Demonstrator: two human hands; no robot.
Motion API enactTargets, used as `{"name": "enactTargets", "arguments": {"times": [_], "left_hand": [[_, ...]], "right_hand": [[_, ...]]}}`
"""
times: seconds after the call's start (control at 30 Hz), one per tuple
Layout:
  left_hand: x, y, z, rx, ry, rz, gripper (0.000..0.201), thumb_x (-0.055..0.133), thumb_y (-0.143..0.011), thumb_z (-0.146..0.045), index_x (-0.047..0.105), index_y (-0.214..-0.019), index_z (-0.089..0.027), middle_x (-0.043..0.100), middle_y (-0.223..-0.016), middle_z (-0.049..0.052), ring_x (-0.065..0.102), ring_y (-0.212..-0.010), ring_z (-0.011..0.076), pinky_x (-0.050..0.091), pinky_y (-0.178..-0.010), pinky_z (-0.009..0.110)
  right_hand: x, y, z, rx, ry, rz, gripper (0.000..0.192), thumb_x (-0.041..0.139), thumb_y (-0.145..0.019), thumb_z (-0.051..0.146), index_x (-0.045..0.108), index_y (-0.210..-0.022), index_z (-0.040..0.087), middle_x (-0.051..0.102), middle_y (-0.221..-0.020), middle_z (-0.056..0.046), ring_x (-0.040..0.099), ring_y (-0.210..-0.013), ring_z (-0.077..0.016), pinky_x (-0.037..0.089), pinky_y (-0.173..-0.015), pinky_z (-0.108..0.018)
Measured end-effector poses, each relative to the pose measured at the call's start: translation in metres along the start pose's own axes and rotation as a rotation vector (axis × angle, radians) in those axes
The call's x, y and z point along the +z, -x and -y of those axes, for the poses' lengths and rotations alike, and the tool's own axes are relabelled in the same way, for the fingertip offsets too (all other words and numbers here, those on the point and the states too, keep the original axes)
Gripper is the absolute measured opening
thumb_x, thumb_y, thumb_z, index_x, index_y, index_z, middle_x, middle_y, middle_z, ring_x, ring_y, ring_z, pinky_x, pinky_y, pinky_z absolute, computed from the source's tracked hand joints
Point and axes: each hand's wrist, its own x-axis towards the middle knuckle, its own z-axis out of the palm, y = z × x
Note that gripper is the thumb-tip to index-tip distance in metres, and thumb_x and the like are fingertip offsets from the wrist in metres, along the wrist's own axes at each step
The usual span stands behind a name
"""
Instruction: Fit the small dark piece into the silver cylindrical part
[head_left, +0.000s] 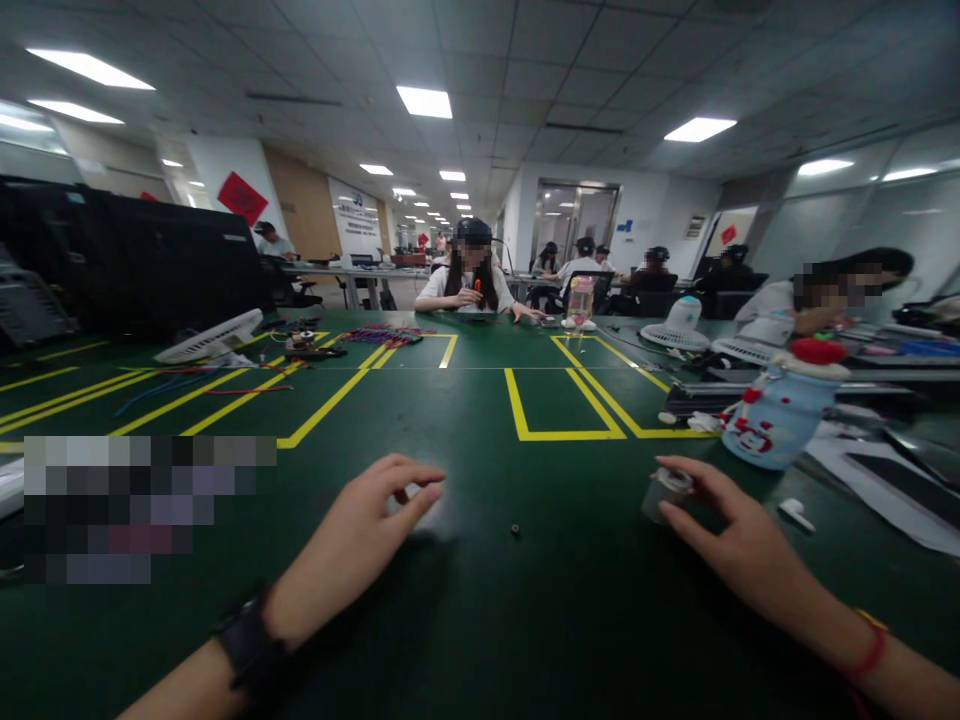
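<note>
My left hand [367,515] hovers low at the left of the near table area, its fingers loosely curved. Thumb and index tips come close together, with nothing visible between them. On the right, my right hand [739,525] has thumb and fingers around a short grey cylinder [663,494] with an opening or recess in its top. The cylinder is slightly tilted at the tabletop; whether it touches the surface I cannot tell. Between my hands lies a small dark ring-like piece, perhaps a nut [515,529], touched by neither hand.
A blue bottle [780,412] with a red top stands beyond my right hand, near a white earbud-like piece [796,515] and papers [885,480]. Coloured wires [382,337] and a white fan [214,337] lie at the far left. A person [472,275] sits opposite.
</note>
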Motion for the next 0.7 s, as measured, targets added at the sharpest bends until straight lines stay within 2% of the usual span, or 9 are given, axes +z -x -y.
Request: {"name": "enactTargets", "arguments": {"times": [0.07, 0.13, 0.23, 0.3, 0.37, 0.47, 0.57, 0.63, 0.7], "left_hand": [[-0.015, 0.007, 0.022, -0.077, -0.027, -0.011, 0.036, 0.048, -0.089, -0.05, 0.07, -0.104, -0.027, 0.066, -0.106, 0.005, 0.062, -0.091, 0.0234, 0.05, -0.076, 0.033], [-0.023, 0.012, 0.041, -0.139, -0.04, 0.003, 0.036, 0.05, -0.087, -0.052, 0.069, -0.106, -0.027, 0.066, -0.109, 0.005, 0.062, -0.097, 0.0253, 0.049, -0.082, 0.036], [-0.022, 0.016, 0.054, -0.195, -0.023, 0.061, 0.038, 0.05, -0.087, -0.053, 0.068, -0.108, -0.027, 0.066, -0.11, 0.005, 0.061, -0.102, 0.0268, 0.048, -0.089, 0.041], [-0.018, 0.017, 0.053, -0.178, -0.008, 0.094, 0.038, 0.05, -0.087, -0.054, 0.068, -0.108, -0.027, 0.067, -0.11, 0.005, 0.062, -0.102, 0.0272, 0.048, -0.09, 0.042], [-0.013, 0.018, 0.049, -0.144, -0.009, 0.108, 0.038, 0.05, -0.087, -0.054, 0.069, -0.106, -0.028, 0.067, -0.109, 0.005, 0.063, -0.101, 0.0269, 0.049, -0.089, 0.041], [-0.011, 0.019, 0.045, -0.124, -0.036, 0.091, 0.036, 0.05, -0.087, -0.053, 0.07, -0.103, -0.028, 0.068, -0.107, 0.004, 0.063, -0.099, 0.0257, 0.05, -0.088, 0.038], [-0.011, 0.02, 0.046, -0.113, -0.057, 0.064, 0.034, 0.052, -0.086, -0.051, 0.071, -0.102, -0.028, 0.069, -0.104, 0.003, 0.064, -0.097, 0.0246, 0.051, -0.087, 0.037], [-0.012, 0.022, 0.047, -0.107, -0.063, 0.058, 0.033, 0.052, -0.087, -0.05, 0.071, -0.102, -0.029, 0.069, -0.104, 0.002, 0.064, -0.096, 0.0235, 0.05, -0.087, 0.036], [-0.013, 0.023, 0.048, -0.106, -0.069, 0.066, 0.032, 0.051, -0.088, -0.049, 0.071, -0.103, -0.029, 0.068, -0.105, 0.002, 0.064, -0.097, 0.0228, 0.05, -0.087, 0.035]], "right_hand": [[-0.019, 0.002, -0.038, 0.093, 0.111, -0.065, 0.056, 0.055, -0.077, 0.055, 0.049, -0.125, 0.026, 0.061, -0.115, -0.008, 0.063, -0.094, -0.0266, 0.053, -0.077, -0.04], [-0.032, 0.003, -0.064, 0.158, 0.188, -0.059, 0.056, 0.055, -0.077, 0.056, 0.05, -0.124, 0.026, 0.062, -0.109, -0.01, 0.064, -0.09, -0.0277, 0.053, -0.072, -0.04], [-0.036, 0.003, -0.066, 0.093, 0.326, -0.13, 0.061, 0.058, -0.074, 0.054, 0.047, -0.125, 0.024, 0.055, -0.121, -0.016, 0.054, -0.11, -0.0364, 0.047, -0.087, -0.049], [-0.026, 0.002, -0.043, -0.047, 0.413, -0.254, 0.07, 0.06, -0.072, 0.056, 0.041, -0.132, 0.024, 0.042, -0.136, -0.018, 0.039, -0.125, -0.0428, 0.033, -0.099, -0.059], [-0.006, 0.002, -0.008, -0.221, 0.411, -0.264, 0.066, 0.059, -0.074, 0.054, 0.042, -0.133, 0.03, 0.035, -0.141, -0.013, 0.033, -0.128, -0.0432, 0.026, -0.101, -0.063], [0.033, 0.0, 0.052, -0.43, 0.295, -0.054, 0.045, 0.059, -0.08, 0.043, 0.053, -0.125, 0.04, 0.04, -0.14, -0.004, 0.038, -0.124, -0.0364, 0.028, -0.098, -0.059], [0.067, -0.008, 0.099, -0.493, 0.228, 0.132, 0.03, 0.06, -0.082, 0.041, 0.064, -0.111, 0.042, 0.045, -0.137, 0.0, 0.041, -0.12, -0.033, 0.032, -0.094, -0.056], [0.074, -0.016, 0.113, -0.498, 0.223, 0.184, 0.017, 0.056, -0.084, 0.043, 0.069, -0.096, 0.04, 0.053, -0.127, 0.003, 0.046, -0.113, -0.0295, 0.036, -0.091, -0.051], [0.065, -0.025, 0.109, -0.472, 0.249, 0.163, 0.021, 0.049, -0.089, 0.042, 0.069, -0.091, 0.038, 0.059, -0.115, 0.003, 0.049, -0.107, -0.0261, 0.038, -0.088, -0.047]]}}
